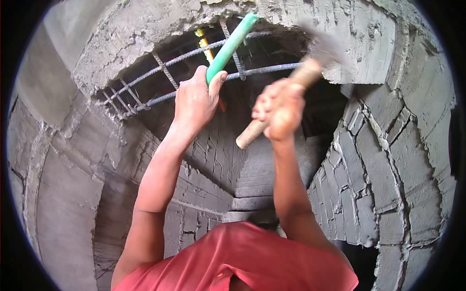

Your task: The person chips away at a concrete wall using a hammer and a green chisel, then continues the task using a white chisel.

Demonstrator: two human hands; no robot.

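My left hand (198,97) is wrapped round the lower end of a green tube (232,48), which slants up to the right. The tube's upper end is near the broken concrete edge and crosses in front of the steel bars. My right hand (280,107) grips the wooden handle of a hammer (307,73), to the right of the tube and apart from it. The hammer's head is blurred by motion in front of the concrete at the upper right. The lower end of its handle sticks out below my right hand.
Ribbed steel bars (170,63) cross an opening in the rough concrete (121,43). A yellow-orange tube (205,46) stands behind them. A block wall with mortar joints (383,160) is at the right, and another wall (68,189) is at the left.
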